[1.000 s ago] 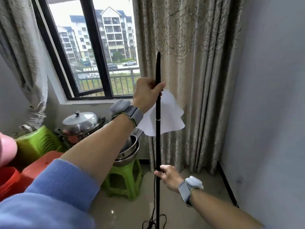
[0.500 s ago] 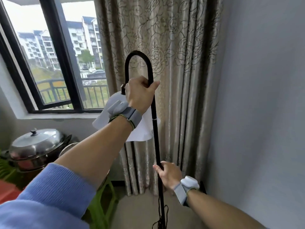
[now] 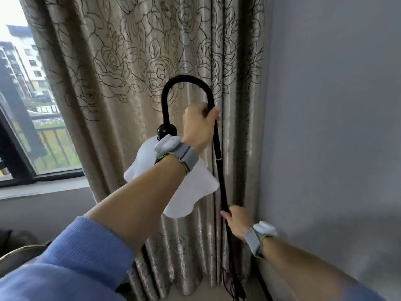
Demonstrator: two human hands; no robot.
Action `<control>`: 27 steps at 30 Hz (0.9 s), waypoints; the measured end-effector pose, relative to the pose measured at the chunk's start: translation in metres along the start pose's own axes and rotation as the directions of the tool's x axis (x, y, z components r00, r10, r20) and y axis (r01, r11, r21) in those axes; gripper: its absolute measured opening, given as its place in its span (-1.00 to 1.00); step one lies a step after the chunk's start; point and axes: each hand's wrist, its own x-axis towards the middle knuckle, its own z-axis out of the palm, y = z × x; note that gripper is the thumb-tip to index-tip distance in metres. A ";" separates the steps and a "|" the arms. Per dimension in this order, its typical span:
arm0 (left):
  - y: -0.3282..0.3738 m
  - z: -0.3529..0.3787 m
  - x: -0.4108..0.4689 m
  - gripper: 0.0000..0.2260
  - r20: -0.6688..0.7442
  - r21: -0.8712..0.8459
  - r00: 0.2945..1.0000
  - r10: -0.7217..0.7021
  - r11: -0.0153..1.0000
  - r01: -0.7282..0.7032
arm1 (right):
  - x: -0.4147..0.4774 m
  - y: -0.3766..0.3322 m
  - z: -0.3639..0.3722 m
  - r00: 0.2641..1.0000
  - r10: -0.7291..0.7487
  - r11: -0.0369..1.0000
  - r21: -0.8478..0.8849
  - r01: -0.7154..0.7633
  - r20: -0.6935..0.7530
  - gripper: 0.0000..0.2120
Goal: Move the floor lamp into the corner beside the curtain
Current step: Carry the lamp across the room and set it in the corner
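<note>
The floor lamp (image 3: 221,177) is a thin black pole with a hooked top and a white wavy shade (image 3: 195,192) hanging from the hook. It stands upright right in front of the beige rose-patterned curtain (image 3: 134,72), close to the grey wall at the right. My left hand (image 3: 200,127) is closed around the pole just below the curve. My right hand (image 3: 237,221) grips the pole lower down. The lamp's foot and black cord show dimly at the curtain's hem.
The grey wall (image 3: 329,127) fills the right side and meets the curtain in the corner. A window (image 3: 23,105) with a dark frame and a white sill is at the left. A metal pot rim (image 3: 15,252) shows at the bottom left.
The view has swung right, toward the corner. The lamp, still in both hands, has moved right and now stands against the curtain near the wall. The pots and green stool have left the view.
</note>
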 end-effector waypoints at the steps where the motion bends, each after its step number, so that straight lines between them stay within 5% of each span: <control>1: -0.010 0.012 0.015 -0.71 0.032 -0.018 0.999 0.011 1.000 -0.010 | 0.019 0.006 0.000 1.000 0.012 1.000 0.002 -0.012 0.005 -0.57; 9: -0.068 0.088 0.086 -0.63 0.167 0.001 0.981 0.098 0.995 -0.100 | 0.133 0.059 0.008 1.000 0.009 1.000 -0.020 -0.009 -0.001 -0.72; 20: -0.143 0.202 0.179 -0.66 0.081 0.208 0.991 0.103 0.971 -0.118 | 0.278 0.109 -0.009 0.997 0.004 0.999 0.050 -0.008 0.078 -0.78; 27: -0.159 0.250 0.226 -0.64 0.026 0.255 0.998 0.064 0.964 -0.069 | 0.351 0.139 -0.028 0.993 -0.049 0.999 0.007 0.049 0.105 -0.61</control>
